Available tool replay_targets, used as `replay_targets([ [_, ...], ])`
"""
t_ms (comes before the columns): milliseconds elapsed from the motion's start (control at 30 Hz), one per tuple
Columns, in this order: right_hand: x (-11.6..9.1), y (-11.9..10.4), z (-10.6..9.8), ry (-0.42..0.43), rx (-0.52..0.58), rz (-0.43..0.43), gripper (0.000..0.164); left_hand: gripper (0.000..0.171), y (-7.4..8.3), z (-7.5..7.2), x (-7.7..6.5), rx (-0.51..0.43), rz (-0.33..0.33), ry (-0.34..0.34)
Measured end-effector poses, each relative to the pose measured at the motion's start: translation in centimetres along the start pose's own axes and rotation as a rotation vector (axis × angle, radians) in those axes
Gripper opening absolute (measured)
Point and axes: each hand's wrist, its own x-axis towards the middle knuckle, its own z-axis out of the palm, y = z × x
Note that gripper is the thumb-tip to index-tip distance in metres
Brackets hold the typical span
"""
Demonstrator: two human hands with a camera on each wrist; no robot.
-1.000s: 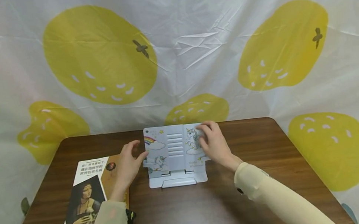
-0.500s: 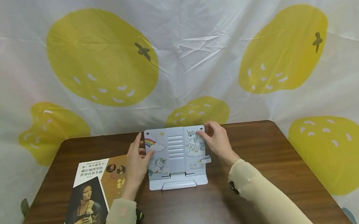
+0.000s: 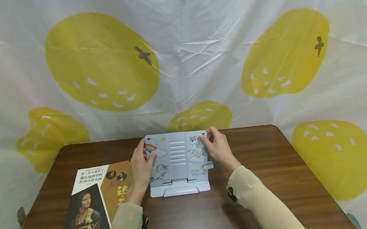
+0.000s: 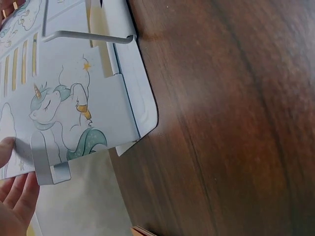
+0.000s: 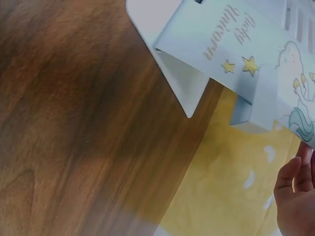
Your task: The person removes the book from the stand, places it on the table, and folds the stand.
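Note:
A white metal book stand (image 3: 179,172) printed with unicorns, a rainbow and stars stands tilted up on the table, its slotted panel facing me. My left hand (image 3: 140,173) holds the panel's left edge, thumb on the front and fingers behind; in the left wrist view a white page clip (image 4: 43,160) sits beside that thumb. My right hand (image 3: 221,150) pinches the panel's right edge near the upper corner. Below it another page clip (image 5: 261,103) juts from the edge. A wire bar (image 4: 83,35) crosses the lower front. The panel hides some fingertips.
Left of the stand lies a book (image 3: 85,210) with a portrait on its cover, partly covered by my left forearm. The brown wooden table (image 3: 261,189) reaches back to a white curtain (image 3: 198,63) with yellow fruit prints.
My left hand has moved right, from beside the stand onto its left edge. The right hand has shifted from over the upper right corner to pinching the right edge. The book has stayed put.

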Motion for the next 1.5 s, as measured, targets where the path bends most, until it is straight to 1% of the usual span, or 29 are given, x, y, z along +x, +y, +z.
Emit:
replay_targets([
  [67, 0.0, 0.0, -0.1, -0.014, -0.006, 0.009, 0.023, 0.065, 0.0, 0.1, -0.1, 0.011, -0.006, 0.000],
  [267, 0.0, -0.2, -0.3, -0.010, -0.022, 0.023, 0.025, 0.068, 0.0, 0.6, 0.2, 0.007, 0.013, 0.023],
  [367, 0.0, -0.3, -0.5, -0.011, -0.024, 0.026, 0.027, 0.072, 0.1, 0.9, 0.5, 0.026, -0.003, 0.012],
  [533, -0.4, -0.6, -0.7, 0.000, -0.040, 0.027, 0.029, 0.074, 0.2, 1.2, 0.9, 0.033, -0.031, -0.047],
  [767, -1.3, -1.6, -0.2, -0.006, -0.017, 0.049, 0.029, 0.073, 0.1, 0.4, 1.6, 0.058, -0.042, -0.089],
  [900, -1.7, -2.0, -0.4, 0.000, -0.019, 0.064, 0.030, 0.070, 0.2, 0.4, 2.2, 0.060, -0.074, -0.138],
  [1000, -2.2, -2.3, -0.6, -0.012, -0.025, 0.079, 0.031, 0.069, 0.5, 0.5, 2.4, 0.058, -0.086, -0.159],
  [1133, -3.1, -2.8, -0.4, -0.028, -0.006, 0.103, 0.032, 0.072, 0.6, 0.8, 2.4, 0.068, -0.080, -0.182],
  [1333, -4.2, -3.6, -0.5, -0.009, 0.041, 0.139, 0.032, 0.080, 1.6, 1.6, 2.8, 0.084, -0.064, -0.264],
  [1433, -4.9, -3.9, -0.5, -0.005, 0.075, 0.155, 0.032, 0.085, 2.0, 2.1, 2.9, 0.110, -0.067, -0.303],
  [1500, -5.4, -4.2, -0.4, -0.001, 0.086, 0.159, 0.032, 0.087, 2.2, 2.3, 3.0, 0.110, -0.075, -0.323],
])
